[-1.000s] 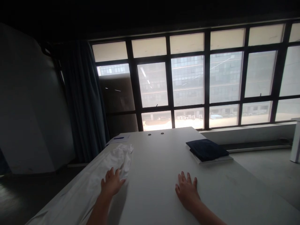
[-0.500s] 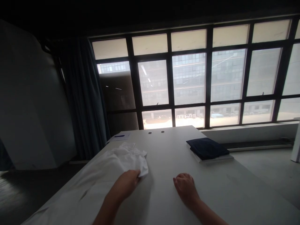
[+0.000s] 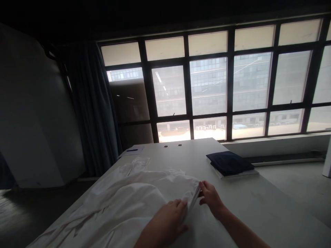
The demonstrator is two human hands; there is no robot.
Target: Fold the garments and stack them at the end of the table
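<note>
A rumpled white cloth garment (image 3: 134, 193) spreads over the left and middle of the table, its exact kind hard to make out. My right hand (image 3: 210, 198) pinches the garment's right edge between thumb and fingers. Closer to me, my left hand (image 3: 168, 220) has its fingers closed over the same edge, thumb on the near side. Between the two hands the edge runs taut and slanting. Folds and shadowed gaps cross the part at the left.
A folded dark navy cloth (image 3: 229, 163) lies on something flat and white at the right edge of the white table (image 3: 248, 206). A pen (image 3: 132, 150) rests on paper at the far left corner. Two round inserts sit near the far edge, before windows (image 3: 208, 86) and a curtain (image 3: 95, 103).
My left hand has drawn the garment to the right across the table. My right hand, closed and without cloth before, now grips the garment's edge.
</note>
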